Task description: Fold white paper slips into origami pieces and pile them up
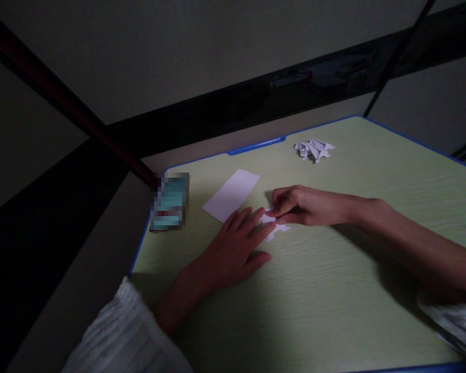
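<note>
A small piece of folded white paper (270, 220) with pointed corners lies on the table between my hands. My left hand (233, 248) rests flat with its fingers spread, and its index and middle fingertips touch the paper's left part. From the right, my right hand (295, 204) pinches the paper's upper edge between thumb and fingers, which partly cover it. Just beyond my left fingers lies a flat white paper rectangle (231, 197), its near corner close to the fingertips.
A cluster of folded white paper figures (314, 149) sits toward the back of the pale green table (334, 290). At the left edge lies a blurred teal rectangular object (170, 202). A blue handle-like strip (258, 145) runs along the far rim, near the wall.
</note>
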`<act>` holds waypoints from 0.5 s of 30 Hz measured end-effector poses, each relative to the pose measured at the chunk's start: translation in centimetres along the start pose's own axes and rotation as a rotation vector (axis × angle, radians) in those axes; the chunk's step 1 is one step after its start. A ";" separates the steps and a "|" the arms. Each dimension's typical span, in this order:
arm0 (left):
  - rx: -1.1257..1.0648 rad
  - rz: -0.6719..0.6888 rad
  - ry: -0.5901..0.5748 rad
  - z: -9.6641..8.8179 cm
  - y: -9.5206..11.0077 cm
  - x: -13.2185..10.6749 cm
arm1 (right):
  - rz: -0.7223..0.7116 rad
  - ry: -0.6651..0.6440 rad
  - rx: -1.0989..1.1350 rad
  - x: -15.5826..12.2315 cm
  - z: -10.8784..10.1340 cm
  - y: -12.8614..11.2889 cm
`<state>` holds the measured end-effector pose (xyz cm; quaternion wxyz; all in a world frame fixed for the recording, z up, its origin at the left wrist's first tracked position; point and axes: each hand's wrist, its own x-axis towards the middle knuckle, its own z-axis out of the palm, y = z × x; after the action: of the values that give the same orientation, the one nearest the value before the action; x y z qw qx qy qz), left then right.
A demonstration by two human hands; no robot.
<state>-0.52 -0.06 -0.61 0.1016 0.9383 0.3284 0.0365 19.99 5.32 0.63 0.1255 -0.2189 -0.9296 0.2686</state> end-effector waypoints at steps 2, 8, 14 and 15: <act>0.003 -0.002 -0.001 0.1 0.0 0.0 | 0.003 -0.002 0.006 0.0 0.0 0.0; 0.015 0.003 -0.013 0.1 -0.2 -0.2 | 0.002 -0.015 0.012 0.0 0.0 0.0; 0.035 0.002 -0.022 -0.2 -0.1 -0.1 | -0.006 -0.010 0.026 0.0 -0.1 0.1; 0.035 0.000 -0.019 -0.2 -0.1 -0.1 | -0.008 -0.009 0.030 0.0 -0.1 0.1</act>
<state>-0.71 -0.03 -0.47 0.0883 0.9403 0.3280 0.0218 20.07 5.43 0.62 0.1256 -0.2122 -0.9269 0.2830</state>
